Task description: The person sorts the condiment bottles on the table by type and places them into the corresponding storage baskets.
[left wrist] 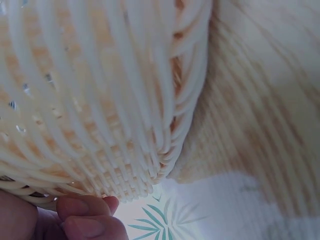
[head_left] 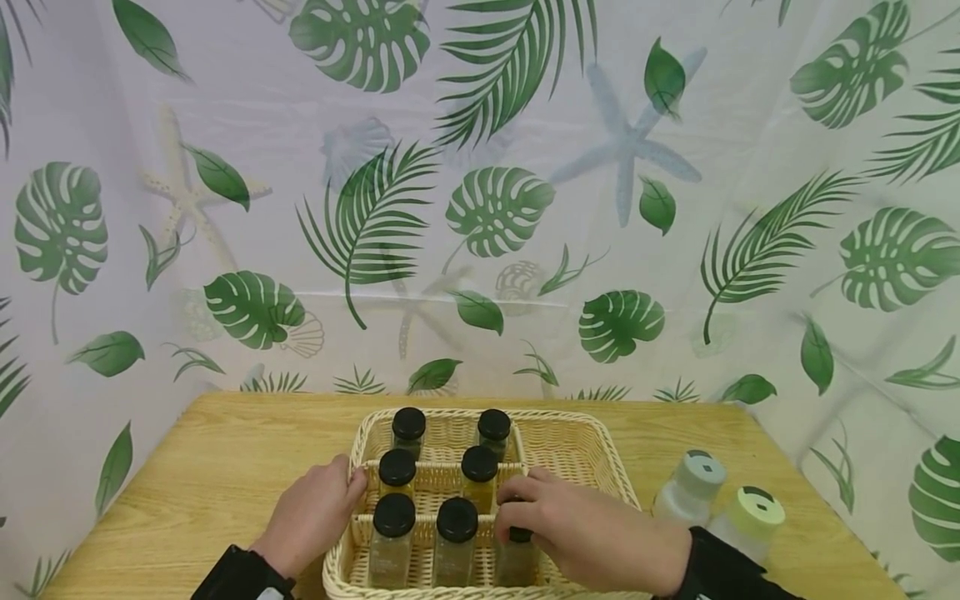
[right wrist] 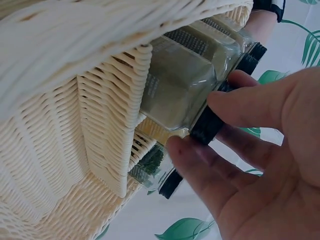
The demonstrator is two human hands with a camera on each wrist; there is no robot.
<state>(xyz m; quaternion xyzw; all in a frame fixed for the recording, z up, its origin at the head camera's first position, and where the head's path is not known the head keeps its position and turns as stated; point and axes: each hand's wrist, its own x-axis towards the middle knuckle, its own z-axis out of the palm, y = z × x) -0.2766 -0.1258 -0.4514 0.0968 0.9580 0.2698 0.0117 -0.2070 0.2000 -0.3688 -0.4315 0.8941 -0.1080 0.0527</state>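
Observation:
A wicker basket [head_left: 617,467] with woven dividers stands on the table. My left hand [head_left: 313,507] grips its left rim, and the fingertips [left wrist: 85,226] show at the woven edge in the left wrist view. In the front compartment row, my right hand [head_left: 600,527] holds a square glass spice jar [right wrist: 180,82] by its black lid [right wrist: 206,125], thumb on one side and fingers on the other. Beside it in that row stand two more jars, the middle one [head_left: 454,554] and the left one [head_left: 391,554]. Behind them, several black-lidded jars [head_left: 478,467] occupy the other compartments.
Right of the basket, two shaker bottles stand on the wooden table [head_left: 247,442]: one with a pale green cap [head_left: 701,473], one with a yellowish cap [head_left: 757,510]. A leaf-patterned sheet [head_left: 525,350] hangs behind the table and along its sides.

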